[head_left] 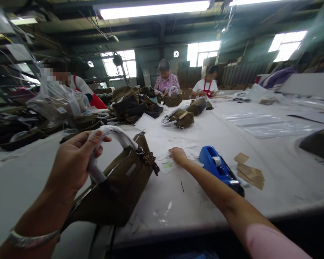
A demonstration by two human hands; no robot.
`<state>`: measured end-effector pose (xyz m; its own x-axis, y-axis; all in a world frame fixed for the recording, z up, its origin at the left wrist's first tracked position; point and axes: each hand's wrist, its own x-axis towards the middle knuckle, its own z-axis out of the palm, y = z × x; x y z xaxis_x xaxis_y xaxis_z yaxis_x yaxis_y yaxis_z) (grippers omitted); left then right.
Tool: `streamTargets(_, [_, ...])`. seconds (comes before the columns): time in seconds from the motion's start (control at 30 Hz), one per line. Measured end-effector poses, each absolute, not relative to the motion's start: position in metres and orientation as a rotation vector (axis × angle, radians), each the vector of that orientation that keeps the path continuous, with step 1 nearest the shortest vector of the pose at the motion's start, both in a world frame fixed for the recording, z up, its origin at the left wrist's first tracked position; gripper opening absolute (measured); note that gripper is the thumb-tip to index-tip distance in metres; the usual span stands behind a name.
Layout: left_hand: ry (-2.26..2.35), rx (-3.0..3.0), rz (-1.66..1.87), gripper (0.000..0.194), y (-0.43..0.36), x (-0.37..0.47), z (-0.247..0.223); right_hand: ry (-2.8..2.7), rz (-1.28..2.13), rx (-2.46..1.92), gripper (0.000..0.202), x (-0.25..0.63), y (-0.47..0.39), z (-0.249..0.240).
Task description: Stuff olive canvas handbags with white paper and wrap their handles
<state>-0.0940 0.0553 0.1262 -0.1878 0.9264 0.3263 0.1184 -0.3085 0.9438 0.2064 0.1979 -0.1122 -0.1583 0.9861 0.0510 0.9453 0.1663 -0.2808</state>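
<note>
My left hand [79,154] is closed around the white-wrapped handle of an olive-brown handbag [116,194], which tilts at the table's near edge. A dark flower-shaped charm [149,158] with a tassel hangs from the bag's handle ring. Further right, my right hand [178,155] reaches onto the table, its fingers bent down at some thin white paper pieces [187,146]. Whether it pinches one of them is hard to make out. Just beside my right forearm stands a blue tape dispenser [214,162] with a roll in it.
Brown paper pieces [250,172] lie right of the dispenser. Wrapped-handle bags [185,118] rest mid-table, with a dark bag pile [136,104] behind. Clear plastic sheets [261,124] lie right. Co-workers [167,81] sit at the far side; another person [83,88] is at left.
</note>
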Motion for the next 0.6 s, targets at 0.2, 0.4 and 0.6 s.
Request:
streamTargets(0.2, [1.187,1.465,1.504,0.024,0.054,-0.081,0.12,-2.029,0.371,-1.822,0.024,0.207,0.191,-0.098])
streamTargets(0.4, [1.111,1.448,1.457,0.033,0.058,-0.061,0.113,-1.633,0.513,-1.636,0.033,0.224,0.134,-0.054])
streamTargets(0.6, [0.958,1.424,1.266,0.046,0.06,-0.032,0.099,-1.172,0.89,-1.108,0.036,0.223,0.043,-0.013])
